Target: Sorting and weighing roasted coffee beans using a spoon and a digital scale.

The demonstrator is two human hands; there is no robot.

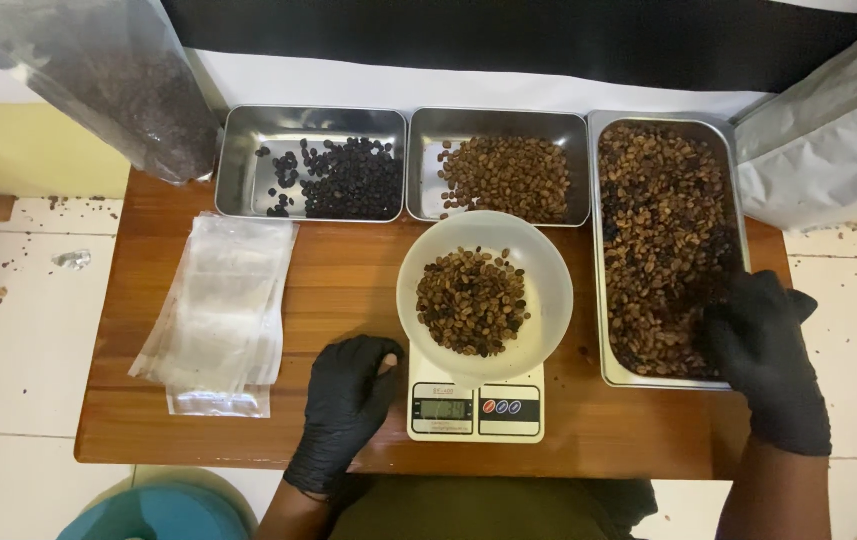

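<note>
A: Coffee beans (670, 240), where are they rn?

B: Mostly in the long steel tray (597, 250) on the right side of the wooden table (348, 280). My right hand (760, 345) is down in the near end of that tray, black glove on, fingers curled into the beans (can't tell if any are actually pinched, the glove hides it).

A: And the left?

B: Left hand (348, 395) rests on the table just beside the small white scale (476, 410), fingers bent loosely, holding nothing. It's near the scale's left edge, maybe touching, hard to say.

A: What's on the scale?

B: A white bowl (548, 290) w/ a heap of mixed brown beans in it. Display is lit, too small to read.

A: Other trays?

B: Two smaller steel ones at the back. The left tray (238, 165) holds very dark beans, the middle tray (428, 140) holds lighter brown ones. Both only partly filled.

A: Anything else?

B: Stack of clear plastic pouches (218, 310) on the table's left part, a dark bean bag (118, 90) at back left, and a silvery bag (828, 140) at back right.
</note>
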